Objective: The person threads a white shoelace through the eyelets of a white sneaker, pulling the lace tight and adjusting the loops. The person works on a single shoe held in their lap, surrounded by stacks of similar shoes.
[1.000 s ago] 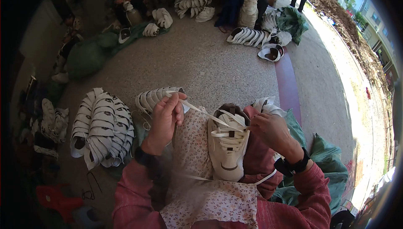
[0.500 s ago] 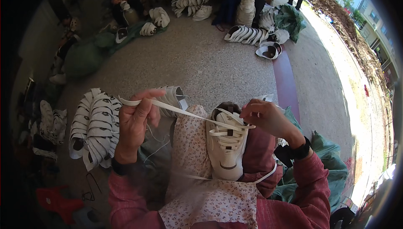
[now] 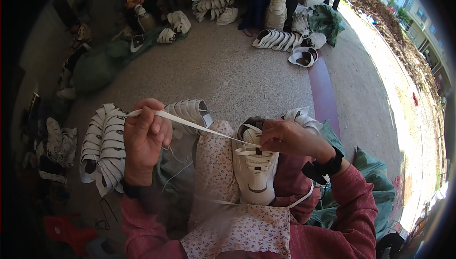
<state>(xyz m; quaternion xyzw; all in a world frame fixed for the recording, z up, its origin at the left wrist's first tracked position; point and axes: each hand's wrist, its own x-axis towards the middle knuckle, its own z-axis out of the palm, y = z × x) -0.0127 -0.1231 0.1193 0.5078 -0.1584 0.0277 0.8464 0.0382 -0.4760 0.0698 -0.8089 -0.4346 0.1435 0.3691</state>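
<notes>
A cream shoe upper (image 3: 255, 183), toe toward me, rests on my lap over a floral apron (image 3: 216, 164). A flat white shoelace (image 3: 199, 125) runs through its eyelets and stretches taut up to the left. My left hand (image 3: 146, 142) grips that lace between thumb and fingers, well away from the shoe. At the shoe's upper right eyelets, my right hand (image 3: 294, 138) has its fingers pinched by the lacing; the exact pinch point is partly hidden. A white band (image 3: 302, 199) lies across my lap near the toe.
Nested stacks of white shoe uppers (image 3: 111, 140) stand left of my knees, with grey uppers (image 3: 187, 111) beyond. Green sacking (image 3: 375, 187) lies at right. Across the floor, people sit among more stacked uppers (image 3: 278, 39). A red plastic object (image 3: 71, 233) is at lower left.
My left hand has shifted slightly left and up with the lace. My right hand has moved left and down onto the lacing, its fingers pinched closer in.
</notes>
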